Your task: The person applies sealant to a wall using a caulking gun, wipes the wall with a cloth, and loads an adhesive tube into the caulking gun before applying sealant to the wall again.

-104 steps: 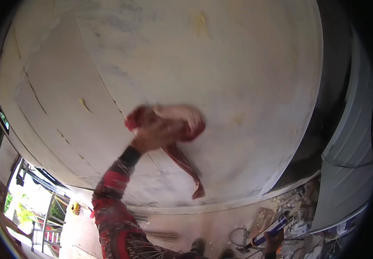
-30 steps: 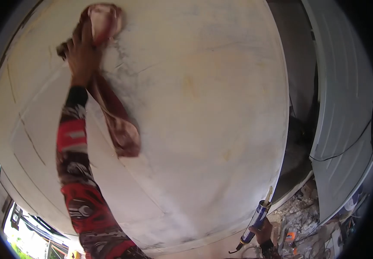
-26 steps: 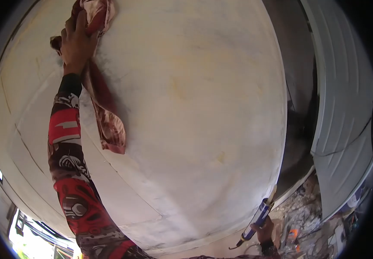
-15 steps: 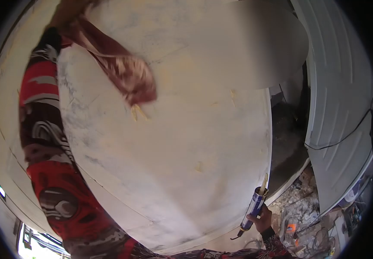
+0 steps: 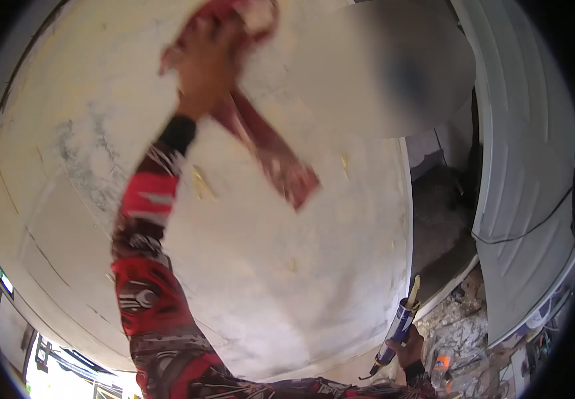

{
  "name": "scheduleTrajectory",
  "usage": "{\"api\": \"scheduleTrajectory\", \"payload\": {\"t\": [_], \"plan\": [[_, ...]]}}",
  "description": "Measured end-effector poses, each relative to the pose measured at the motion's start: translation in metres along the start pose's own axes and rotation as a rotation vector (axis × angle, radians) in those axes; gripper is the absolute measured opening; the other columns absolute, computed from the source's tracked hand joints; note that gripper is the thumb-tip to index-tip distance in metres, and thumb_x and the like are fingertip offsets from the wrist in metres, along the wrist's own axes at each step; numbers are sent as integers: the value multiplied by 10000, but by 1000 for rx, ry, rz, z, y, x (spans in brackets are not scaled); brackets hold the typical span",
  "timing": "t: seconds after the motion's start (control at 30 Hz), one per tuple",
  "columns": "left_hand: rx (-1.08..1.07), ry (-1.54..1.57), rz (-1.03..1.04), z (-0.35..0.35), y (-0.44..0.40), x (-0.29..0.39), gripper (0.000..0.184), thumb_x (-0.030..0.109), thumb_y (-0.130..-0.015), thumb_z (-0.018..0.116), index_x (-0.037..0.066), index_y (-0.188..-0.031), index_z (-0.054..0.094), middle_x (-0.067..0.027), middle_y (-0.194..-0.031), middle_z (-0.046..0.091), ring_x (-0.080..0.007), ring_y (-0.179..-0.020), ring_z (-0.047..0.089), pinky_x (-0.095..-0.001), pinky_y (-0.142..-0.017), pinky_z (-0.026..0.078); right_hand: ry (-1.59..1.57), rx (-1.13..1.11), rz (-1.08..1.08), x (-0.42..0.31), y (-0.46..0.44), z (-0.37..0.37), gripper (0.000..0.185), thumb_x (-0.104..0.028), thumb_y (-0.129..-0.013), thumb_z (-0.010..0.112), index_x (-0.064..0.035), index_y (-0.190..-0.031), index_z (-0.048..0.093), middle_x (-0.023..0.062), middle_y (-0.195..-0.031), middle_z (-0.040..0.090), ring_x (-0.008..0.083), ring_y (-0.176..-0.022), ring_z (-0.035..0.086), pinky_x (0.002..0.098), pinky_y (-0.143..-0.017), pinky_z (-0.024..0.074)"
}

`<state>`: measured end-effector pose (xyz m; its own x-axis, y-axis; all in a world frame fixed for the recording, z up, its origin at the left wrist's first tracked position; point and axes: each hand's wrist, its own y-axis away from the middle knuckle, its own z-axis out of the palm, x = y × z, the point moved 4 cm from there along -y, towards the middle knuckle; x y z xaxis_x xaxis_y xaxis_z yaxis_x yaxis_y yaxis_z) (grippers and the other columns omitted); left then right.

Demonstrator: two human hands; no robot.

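A large off-white panel [image 5: 234,312] fills most of the view, with yellowish streaks [image 5: 201,184] and dark smudges on it. My left hand [image 5: 211,73], in a red and black patterned sleeve, reaches up over the panel. Its fingers are wrapped round a dark red rag [image 5: 274,159], one end of which hangs down to the right; both are smeared by motion. At the lower right, my right hand [image 5: 410,347] grips a caulking gun [image 5: 398,329] with a blue cartridge. Its pale nozzle points up, near the panel's right edge, and a black hook shows at its lower end.
A grey ribbed panel [image 5: 524,173] stands on the right, crossed by a black cable [image 5: 524,236]. Between the panels lies a dark gap [image 5: 440,213]. Cluttered rubble and an orange-labelled bottle [image 5: 441,364] lie at the lower right. The upper right is blurred.
My left hand and the rag have moved right across the panel. My right hand still holds the caulking gun, slightly lower in view.
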<state>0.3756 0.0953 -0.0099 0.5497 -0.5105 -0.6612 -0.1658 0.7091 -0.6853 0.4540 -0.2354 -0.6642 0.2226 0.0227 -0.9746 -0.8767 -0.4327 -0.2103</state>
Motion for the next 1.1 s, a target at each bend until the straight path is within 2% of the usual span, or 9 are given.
{"api": "scheduleTrajectory", "payload": {"t": [0.17,0.37,0.43,0.53,0.7,0.73,0.8,0.9,1.1], "plan": [[-299,58,-130,-43,58,86,473,232,-841,710,275,-1297,590,-132,-1160,595,-373,-876,689,-500,-602,595,4,-60,-101,-2,-4,-9,524,-210,-703,863,21,-1116,637,114,-898,731,189,-831,722,348,-772,586],[-18,-87,-259,14,-35,-28,438,341,-923,645,263,-1346,558,-168,-1226,640,-426,-837,713,-534,-602,562,-10,-51,-63,-6,-6,-10,561,-237,-688,877,36,-1112,631,120,-887,724,205,-828,718,360,-785,581],[-97,-94,-361,20,-88,-55,454,255,-931,628,169,-1363,522,-223,-1298,597,-411,-888,706,-526,-717,562,11,-44,-55,-6,-2,-10,562,-252,-696,882,25,-1113,626,113,-893,732,207,-834,731,358,-782,591],[-259,-184,-517,46,-142,-113,429,317,-971,594,212,-1376,501,-203,-1330,610,-420,-864,723,-535,-691,561,44,7,-21,-2,4,-2,569,-270,-686,888,17,-1104,629,108,-890,734,205,-829,735,356,-769,595],[203,-171,-145,50,-145,-134,376,330,-973,571,190,-1321,549,-209,-1235,658,-458,-904,703,-575,-729,546,-93,85,-2,-5,18,7,527,-236,-673,880,8,-1067,630,100,-854,724,190,-778,718,358,-716,581],[40,-86,-256,48,-128,-131,286,307,-971,567,184,-1229,584,-212,-1181,675,-476,-876,694,-591,-728,539,-127,97,-15,4,11,11,521,-231,-671,879,6,-1062,630,97,-849,723,187,-772,715,356,-711,579],[12,-59,-17,62,-69,-136,419,294,-911,650,250,-1324,590,-129,-1335,623,-422,-1138,643,-555,-879,548,-5,63,-48,-2,7,11,540,-275,-707,880,39,-1070,631,117,-856,725,202,-762,718,344,-701,576],[-64,-110,-161,-18,22,-30,518,302,-860,706,260,-1355,560,-150,-1186,623,-410,-991,683,-562,-728,568,-75,97,-87,31,-2,16,526,-254,-707,872,37,-1071,627,107,-846,723,194,-761,714,346,-712,578],[-66,-203,-256,1,-20,-111,401,313,-914,651,235,-1305,608,-190,-1234,647,-432,-926,703,-539,-715,584,-72,64,21,-5,1,2,539,-218,-693,853,32,-1103,610,114,-889,721,193,-803,709,352,-747,579]]}}
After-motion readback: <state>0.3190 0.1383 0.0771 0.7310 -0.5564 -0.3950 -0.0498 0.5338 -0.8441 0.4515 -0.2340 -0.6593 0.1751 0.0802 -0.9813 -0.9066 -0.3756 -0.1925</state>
